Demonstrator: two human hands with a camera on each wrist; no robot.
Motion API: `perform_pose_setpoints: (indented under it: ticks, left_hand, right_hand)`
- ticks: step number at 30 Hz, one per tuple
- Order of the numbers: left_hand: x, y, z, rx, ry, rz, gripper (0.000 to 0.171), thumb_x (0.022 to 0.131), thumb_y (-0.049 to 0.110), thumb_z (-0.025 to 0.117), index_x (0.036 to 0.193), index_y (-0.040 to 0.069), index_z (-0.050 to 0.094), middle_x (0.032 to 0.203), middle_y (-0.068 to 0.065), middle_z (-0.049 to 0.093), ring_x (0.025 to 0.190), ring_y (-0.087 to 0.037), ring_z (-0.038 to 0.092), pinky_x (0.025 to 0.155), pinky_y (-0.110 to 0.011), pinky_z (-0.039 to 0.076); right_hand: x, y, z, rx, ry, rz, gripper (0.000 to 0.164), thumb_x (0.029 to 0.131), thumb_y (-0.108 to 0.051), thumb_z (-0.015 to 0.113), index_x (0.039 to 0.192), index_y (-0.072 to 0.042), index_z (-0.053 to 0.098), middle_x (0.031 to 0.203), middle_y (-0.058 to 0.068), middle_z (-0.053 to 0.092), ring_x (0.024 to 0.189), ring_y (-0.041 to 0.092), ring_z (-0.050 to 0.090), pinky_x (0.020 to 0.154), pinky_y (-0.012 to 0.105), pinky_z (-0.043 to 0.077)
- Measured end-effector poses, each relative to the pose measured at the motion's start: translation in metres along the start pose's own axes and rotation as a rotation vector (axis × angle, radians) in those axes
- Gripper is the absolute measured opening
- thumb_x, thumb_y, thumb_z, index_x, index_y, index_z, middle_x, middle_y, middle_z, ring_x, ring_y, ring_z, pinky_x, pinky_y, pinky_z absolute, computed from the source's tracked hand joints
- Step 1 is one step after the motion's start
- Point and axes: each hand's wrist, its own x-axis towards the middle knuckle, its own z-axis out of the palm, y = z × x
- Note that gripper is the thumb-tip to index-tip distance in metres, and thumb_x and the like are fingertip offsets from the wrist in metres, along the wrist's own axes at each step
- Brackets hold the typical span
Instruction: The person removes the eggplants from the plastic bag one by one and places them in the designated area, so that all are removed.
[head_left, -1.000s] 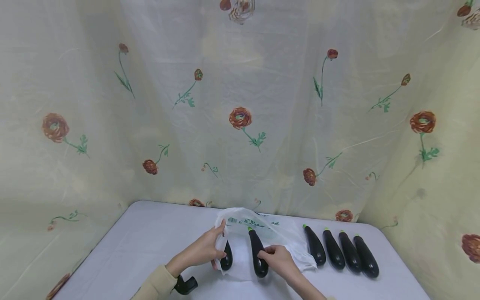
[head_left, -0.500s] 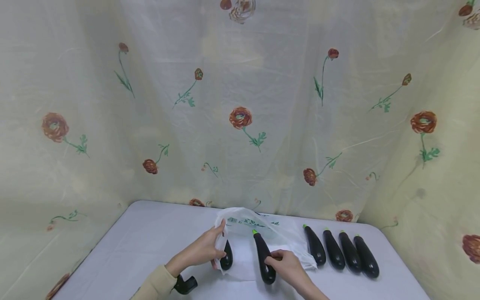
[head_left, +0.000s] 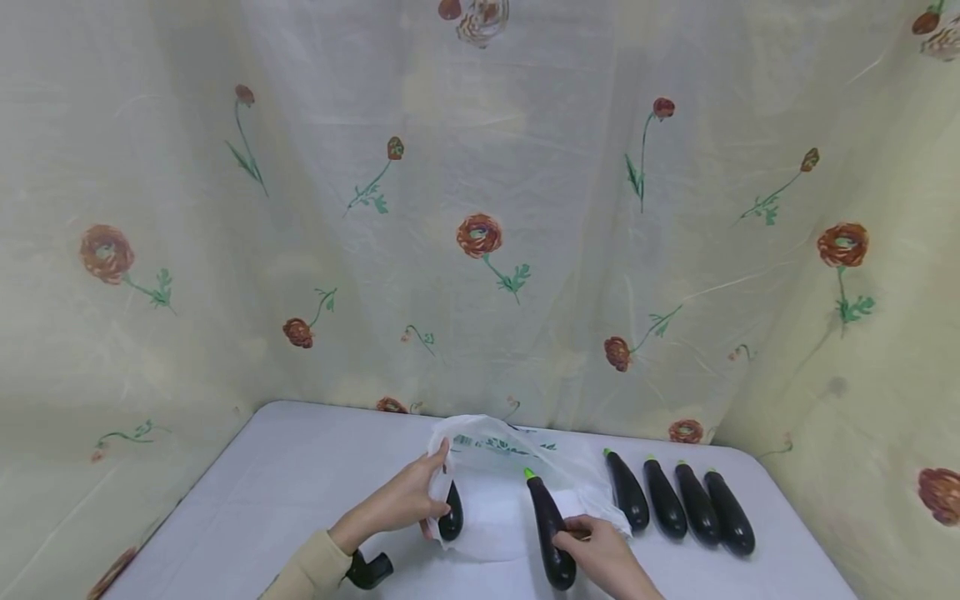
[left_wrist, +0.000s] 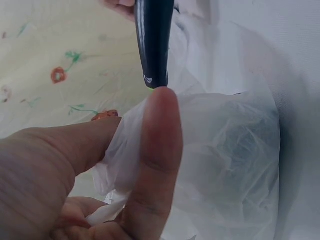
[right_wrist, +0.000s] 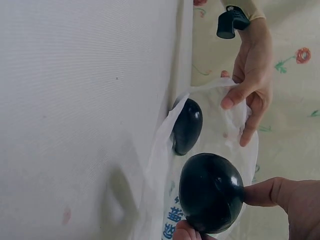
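Observation:
My left hand (head_left: 408,497) pinches the left edge of a thin white plastic bag (head_left: 487,537), holding its mouth apart. Inside the bag, near that hand, lies a dark eggplant (head_left: 452,518). My right hand (head_left: 603,557) grips another eggplant (head_left: 546,521) near its thick end, thumb on one side and fingers on the other. This eggplant slants in front of the bag's mouth, green tip pointing away. The right wrist view shows its round end (right_wrist: 210,192) large, with the eggplant in the bag (right_wrist: 188,127) behind it. Bag plastic (left_wrist: 230,160) bunches between my left fingers in the left wrist view.
Several eggplants (head_left: 697,508) lie side by side at the right of the white-covered table (head_left: 322,450), close to the bag's right edge. A flowered curtain (head_left: 480,333) hangs behind and at both sides. A black device (head_left: 369,571) is strapped to my left wrist.
My right hand has moved right and toward me with the eggplant, drawing it away from the bag's mouth. The left hand and the bag have stayed in place.

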Motion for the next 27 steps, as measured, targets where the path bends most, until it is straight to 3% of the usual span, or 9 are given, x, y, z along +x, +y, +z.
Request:
perform_pose_setpoints:
  ticks: [8,18,27]
  left_hand:
    - [-0.001,0.002,-0.002,0.009,0.006,-0.006,0.098,0.078,-0.003,0.072,0.155,0.003,0.01,0.152,-0.025,0.031,0.052,-0.019,0.06,0.052,-0.045,0.06]
    - [-0.002,0.002,-0.005,0.02,0.018,0.005,0.097,0.079,-0.002,0.072,0.154,0.003,0.011,0.152,-0.026,0.03,0.052,-0.018,0.06,0.054,-0.049,0.059]
    - [-0.002,0.001,-0.008,0.007,0.028,0.038,0.096,0.079,-0.002,0.072,0.154,0.002,0.012,0.151,-0.028,0.028,0.055,-0.018,0.06,0.054,-0.052,0.059]
  right_hand:
    - [-0.008,0.012,-0.014,0.002,0.011,0.036,0.04,0.078,-0.025,0.07,0.106,0.004,0.068,0.093,0.009,0.071,0.085,0.021,0.065,0.077,0.042,0.057]
    - [-0.018,0.031,-0.031,-0.059,0.054,0.023,0.04,0.077,-0.027,0.07,0.106,0.002,0.07,0.087,0.005,0.071,0.08,0.017,0.065,0.071,0.034,0.055]
    - [-0.02,0.048,-0.043,-0.083,0.027,0.104,0.052,0.079,-0.032,0.07,0.112,0.008,0.065,0.091,0.013,0.07,0.083,0.025,0.068,0.081,0.046,0.057]
